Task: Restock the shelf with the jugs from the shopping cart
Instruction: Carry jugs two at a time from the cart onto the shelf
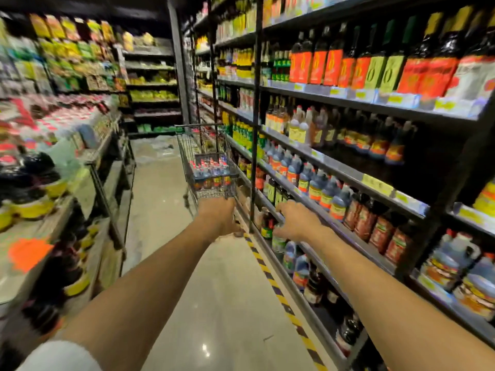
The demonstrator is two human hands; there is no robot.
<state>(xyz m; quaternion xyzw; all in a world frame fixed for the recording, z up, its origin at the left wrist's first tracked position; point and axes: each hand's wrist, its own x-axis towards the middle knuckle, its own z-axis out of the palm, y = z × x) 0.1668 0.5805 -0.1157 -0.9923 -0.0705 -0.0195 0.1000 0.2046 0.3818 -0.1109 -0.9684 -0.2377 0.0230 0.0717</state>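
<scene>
Left hand [218, 215] grips cart [184, 145] near rim; right hand [297, 222] loose, empty, by shelf [345, 172] edge. Jugs [211, 170] in cart: likely heavy, rigid, slick; take by handle.

- Pale, glossy floor [166, 223] runs up the middle of the frame as a narrow aisle; a small bright glint of light [205, 346] sits on it at the bottom centre.
- A yellow-and-black striped tape [267, 274] lies on the floor along the foot of the right-hand shelving [417, 113], which is black, many-tiered and fills the right half of the frame.
- Yellow price labels [377, 184] line its shelf edges.
- Lower grey shelves [107, 167] stand along the left side, blurred.
- More stocked racks [152, 84] close the aisle at upper centre.
- The ceiling [93, 6] at upper left is dark.
</scene>
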